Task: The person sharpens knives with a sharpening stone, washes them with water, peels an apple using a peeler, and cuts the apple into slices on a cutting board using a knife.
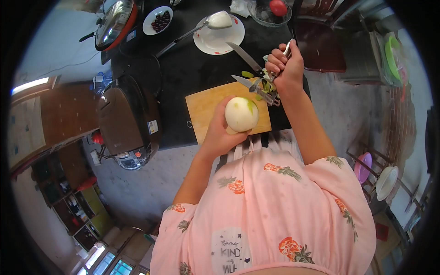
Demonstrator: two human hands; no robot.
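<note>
My left hand [219,130] is wrapped round a peeled, round, pale fruit [240,115] with a small patch of green skin near its top right. It holds the fruit over the wooden cutting board [204,103]. My right hand [286,66], up and to the right of the fruit, is closed on the handle of a metal peeler [268,95]. The peeler's head points down over the board's right edge, apart from the fruit. Green peelings [259,88] lie around and behind it. A pointed blade [242,81] shows beside the peeler; whether they are joined I cannot tell.
A knife [245,54] lies beyond the board. Farther back are a plate [201,41] bearing a spatula [219,20], a bowl of dark fruit [146,26], a glass bowl [261,20] with a tomato [278,6], and a lidded pan [117,23]. A brown rice cooker [123,114] stands left.
</note>
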